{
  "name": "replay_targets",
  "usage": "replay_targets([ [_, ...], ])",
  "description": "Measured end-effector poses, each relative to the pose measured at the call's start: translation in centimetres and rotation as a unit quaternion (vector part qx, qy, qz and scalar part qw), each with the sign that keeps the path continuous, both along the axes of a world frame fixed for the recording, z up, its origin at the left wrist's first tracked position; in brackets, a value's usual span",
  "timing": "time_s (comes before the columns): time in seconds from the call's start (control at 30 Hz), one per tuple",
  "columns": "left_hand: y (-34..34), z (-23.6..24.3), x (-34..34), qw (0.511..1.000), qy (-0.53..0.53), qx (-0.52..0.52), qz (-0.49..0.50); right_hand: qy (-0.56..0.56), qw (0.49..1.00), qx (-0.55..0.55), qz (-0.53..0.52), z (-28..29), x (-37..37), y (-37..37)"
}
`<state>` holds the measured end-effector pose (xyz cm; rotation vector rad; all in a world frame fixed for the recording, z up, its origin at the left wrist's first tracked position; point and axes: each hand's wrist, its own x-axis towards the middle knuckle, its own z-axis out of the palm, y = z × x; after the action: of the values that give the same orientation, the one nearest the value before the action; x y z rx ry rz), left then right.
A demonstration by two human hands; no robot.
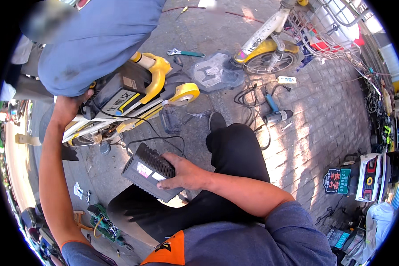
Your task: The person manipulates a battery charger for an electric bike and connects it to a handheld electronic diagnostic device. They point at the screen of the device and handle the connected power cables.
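My left hand (68, 106) reaches up to the end of a dark battery case (125, 82) on a white and yellow bike frame (152, 83), fingers closed beside a cable; what they grip is hidden. My right hand (181, 173) holds a black finned box (147, 166), probably a charger, above my bent legs. A black cable (157, 135) runs between the battery end and this box. Close by on the paving lie a grimy bottle (171, 117) and small tools. A person in blue (97, 31) leans over the bike, partly covering the battery.
An adjustable wrench (186, 53), metal plate (213, 71), power strip (286, 80) and drill-like tool (277, 116) with cords lie ahead. A bike front wheel (268, 62) and basket (323, 31) stand beyond. Vehicle parts (369, 177) and loose wires line the right; green tools (103, 224) lie lower left.
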<state>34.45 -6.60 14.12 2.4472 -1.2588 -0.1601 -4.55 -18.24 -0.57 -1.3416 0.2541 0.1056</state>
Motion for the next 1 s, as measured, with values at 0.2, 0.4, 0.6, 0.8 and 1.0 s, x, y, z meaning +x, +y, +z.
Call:
replay_targets([
  [0.2, 1.2, 0.1, -0.4, 1.0, -0.022, -0.001, 0.003, -0.003, 1.0, -0.024, -0.016, -0.1, 0.1, -0.1],
  [0.4, 0.5, -0.4, 0.2, 0.999, -0.033, -0.031, -0.029, 0.052, 0.983, 0.165, -0.052, 1.4, 1.3, 0.1],
  [0.6, 1.7, -2.8, -5.0, 0.963, -0.094, -0.166, 0.19, 0.038, 0.988, 0.132, -0.063, 2.1, 1.3, 1.1],
  [0.8, 6.3, -7.6, -17.8, 0.793, 0.364, -0.453, 0.18, 0.013, 0.998, -0.048, -0.034, 6.4, 2.8, 0.1],
  [1.0, 9.4, -7.7, -15.8, 0.469, 0.714, -0.519, -0.01, -0.052, 0.981, -0.188, -0.003, 10.9, 8.2, 1.7],
])
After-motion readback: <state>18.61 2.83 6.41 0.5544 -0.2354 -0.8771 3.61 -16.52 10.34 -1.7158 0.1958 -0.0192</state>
